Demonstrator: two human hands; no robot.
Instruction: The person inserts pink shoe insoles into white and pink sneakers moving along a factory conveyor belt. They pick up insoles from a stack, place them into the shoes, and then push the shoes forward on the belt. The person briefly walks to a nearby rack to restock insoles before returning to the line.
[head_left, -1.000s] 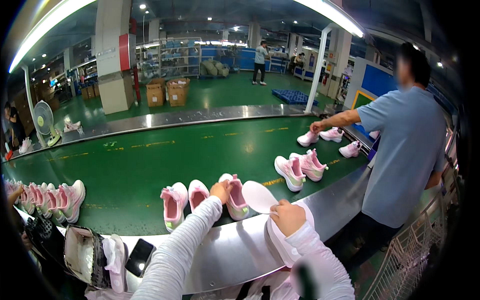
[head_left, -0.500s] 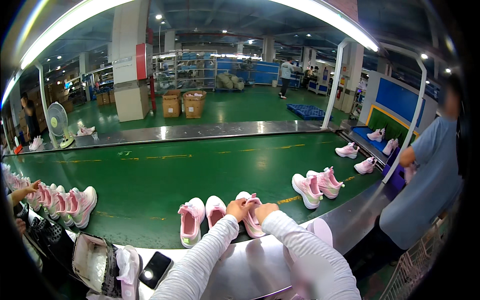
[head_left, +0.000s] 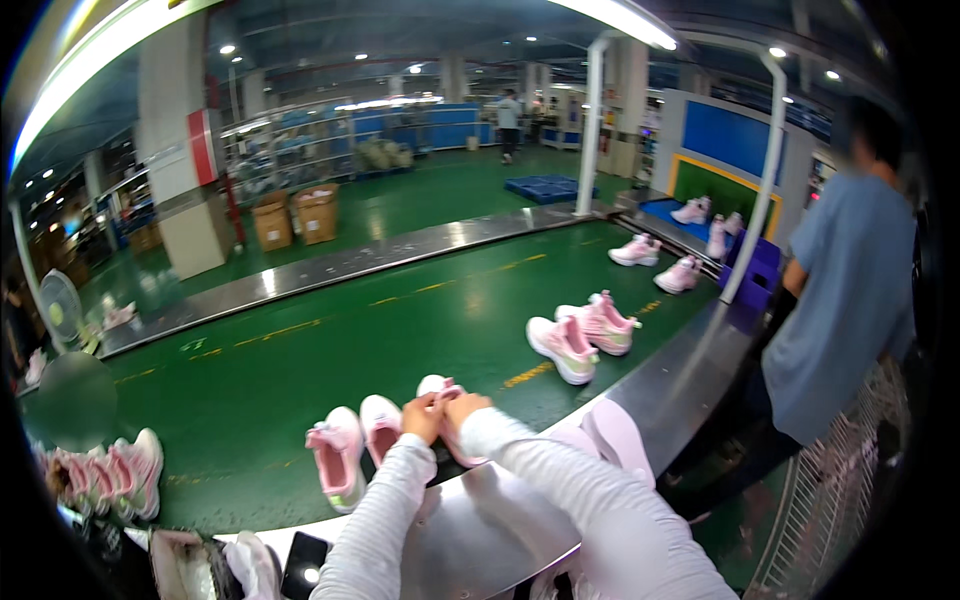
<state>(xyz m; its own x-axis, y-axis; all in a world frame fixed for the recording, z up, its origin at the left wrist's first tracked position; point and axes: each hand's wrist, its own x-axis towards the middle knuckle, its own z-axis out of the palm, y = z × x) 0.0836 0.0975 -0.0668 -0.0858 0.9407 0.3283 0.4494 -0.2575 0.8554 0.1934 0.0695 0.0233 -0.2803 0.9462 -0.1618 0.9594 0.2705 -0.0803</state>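
Note:
Both of my hands are at one pink-and-white sneaker (head_left: pixel 434 384) on the near edge of the green conveyor belt (head_left: pixel 420 310). My left hand (head_left: pixel 422 416) has its fingers closed on the upper near the shoe's opening. Right beside it, my right hand (head_left: pixel 464 408) grips the other side of the upper. The fingertips overlap the shoe, so the exact part they pinch is hidden. Two more pink sneakers, a nearer one (head_left: pixel 338 458) and another (head_left: pixel 381 422), stand just left of my left hand.
Further right on the belt stands a pair of sneakers (head_left: pixel 564 346), with more beyond. Several sneakers (head_left: pixel 125 475) line up at the far left. A phone (head_left: pixel 304 565) and pale soles (head_left: pixel 618 440) lie on the metal ledge. A person in a blue shirt (head_left: pixel 850 300) stands at right.
The view has swung to the right, so the scene sits further left. My hands have drawn closer together on the same sneaker. The left-hand neighbour's reaching hand is no longer clearly visible.

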